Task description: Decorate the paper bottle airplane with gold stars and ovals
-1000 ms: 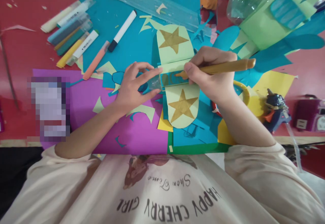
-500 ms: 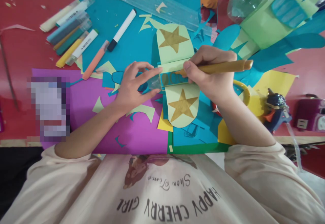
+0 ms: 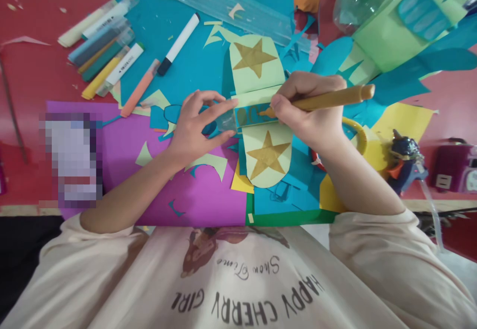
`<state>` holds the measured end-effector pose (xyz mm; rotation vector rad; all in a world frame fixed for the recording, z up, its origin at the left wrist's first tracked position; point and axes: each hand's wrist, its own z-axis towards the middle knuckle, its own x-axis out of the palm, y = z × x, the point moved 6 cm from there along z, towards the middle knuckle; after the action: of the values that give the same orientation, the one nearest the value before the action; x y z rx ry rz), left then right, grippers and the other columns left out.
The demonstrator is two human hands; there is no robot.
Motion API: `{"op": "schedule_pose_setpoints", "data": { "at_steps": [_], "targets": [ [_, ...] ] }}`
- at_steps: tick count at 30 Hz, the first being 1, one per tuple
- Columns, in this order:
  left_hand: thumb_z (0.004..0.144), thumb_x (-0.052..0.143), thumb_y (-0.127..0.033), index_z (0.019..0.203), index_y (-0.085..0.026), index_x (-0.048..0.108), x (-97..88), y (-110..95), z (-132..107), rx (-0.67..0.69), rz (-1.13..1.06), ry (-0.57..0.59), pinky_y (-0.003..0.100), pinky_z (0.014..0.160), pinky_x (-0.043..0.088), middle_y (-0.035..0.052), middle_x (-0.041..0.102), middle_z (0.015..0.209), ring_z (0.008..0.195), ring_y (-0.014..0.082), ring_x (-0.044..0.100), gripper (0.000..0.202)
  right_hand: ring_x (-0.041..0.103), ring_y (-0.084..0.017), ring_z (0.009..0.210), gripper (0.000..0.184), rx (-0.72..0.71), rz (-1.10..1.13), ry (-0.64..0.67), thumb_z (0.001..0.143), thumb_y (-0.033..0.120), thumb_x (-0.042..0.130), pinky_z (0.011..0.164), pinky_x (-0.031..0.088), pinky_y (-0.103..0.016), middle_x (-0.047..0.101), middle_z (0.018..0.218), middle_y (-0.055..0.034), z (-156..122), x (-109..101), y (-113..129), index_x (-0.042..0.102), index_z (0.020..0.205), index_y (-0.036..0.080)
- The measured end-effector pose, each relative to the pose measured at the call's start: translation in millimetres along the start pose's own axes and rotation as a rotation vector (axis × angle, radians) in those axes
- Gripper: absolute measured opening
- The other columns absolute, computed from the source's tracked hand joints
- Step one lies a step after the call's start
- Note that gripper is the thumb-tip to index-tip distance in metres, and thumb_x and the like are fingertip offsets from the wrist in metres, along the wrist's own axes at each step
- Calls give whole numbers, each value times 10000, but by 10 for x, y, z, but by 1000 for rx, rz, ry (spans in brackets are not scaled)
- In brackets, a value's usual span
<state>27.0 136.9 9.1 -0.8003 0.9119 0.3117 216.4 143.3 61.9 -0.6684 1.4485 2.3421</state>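
Note:
My right hand (image 3: pixel 311 108) pinches a gold marker (image 3: pixel 328 99). Its tip meets the blue paper strip (image 3: pixel 253 114) of a winged craft, where brownish-gold round marks show. The craft's two pale green wings, the upper wing (image 3: pixel 274 80) and the lower wing (image 3: pixel 253 170), each bear a gold star. My left hand (image 3: pixel 194 127) grips the craft's left end, thumb and index finger on either side of a clear plastic part (image 3: pixel 225 122). The fingers' far sides are hidden.
Several markers (image 3: pixel 108 45) lie at the upper left, with a black-and-white marker (image 3: pixel 179 43) nearby. Paper scraps cover the purple sheet (image 3: pixel 208 205). On the right are a tape roll (image 3: pixel 359 132) and a glue gun (image 3: pixel 408 160). A clear bottle (image 3: pixel 363 3) stands behind.
The marker tip has shifted slightly right and down along the blue strip, my right hand with it. My left hand and the craft stay in place.

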Motion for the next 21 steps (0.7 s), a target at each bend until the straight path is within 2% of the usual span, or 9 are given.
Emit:
{"op": "schedule_pose_setpoints", "data": {
  "at_steps": [7, 13, 21],
  "targets": [
    [946, 539, -490, 1352, -311, 515, -1, -5, 4, 10, 22, 4, 418, 965, 491, 78, 564, 1205, 1107, 247, 570, 445, 349, -68, 449, 353, -34, 9, 27, 803, 240, 560, 425, 278, -247, 395, 482, 39, 31, 1, 102, 347, 523, 210],
    [945, 530, -509, 1347, -316, 520, 9, 17, 3, -10, 26, 15, 415, 956, 493, 73, 563, 1204, 1115, 251, 566, 447, 399, -84, 462, 409, 76, -28, 88, 844, 415, 608, 453, 366, -266, 462, 490, 29, 16, 31, 15, 411, 544, 218],
    [922, 559, -511, 1354, -362, 513, 21, 34, 12, -48, 13, 37, 439, 948, 494, 70, 571, 1209, 1123, 273, 565, 460, 463, -107, 500, 362, 139, 34, 76, 805, 391, 662, 461, 385, -271, 489, 507, 24, 13, 24, -53, 466, 552, 221]
  ]
}}
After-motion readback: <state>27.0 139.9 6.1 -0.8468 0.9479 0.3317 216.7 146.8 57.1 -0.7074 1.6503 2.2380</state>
